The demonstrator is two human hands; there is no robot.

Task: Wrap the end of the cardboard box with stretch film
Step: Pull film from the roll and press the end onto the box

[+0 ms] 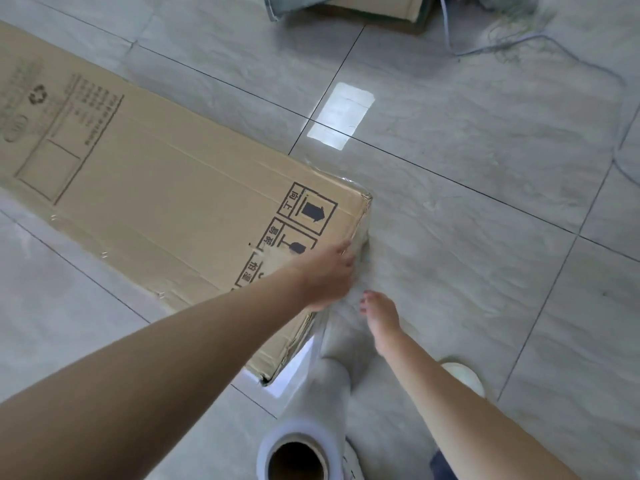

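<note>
A long flat cardboard box (pixel 166 188) lies on the tiled floor, its near end pointing toward me. Clear stretch film (pixel 332 344) covers that end and runs down to the film roll (pixel 298 455) standing upright at the bottom of the view. My left hand (pixel 329 275) rests flat on the box's end edge, pressing the film there, fingers apart. Just right of the box end, my right hand (pixel 379 317) hovers over the film, fingers loosely extended and holding nothing that I can see.
Grey glossy floor tiles (pixel 485 168) surround the box. Another cardboard piece (pixel 377 10) and loose cords (pixel 519 39) lie at the far top. White shoes show at the lower right (pixel 465 375) and beside the roll (pixel 353 459).
</note>
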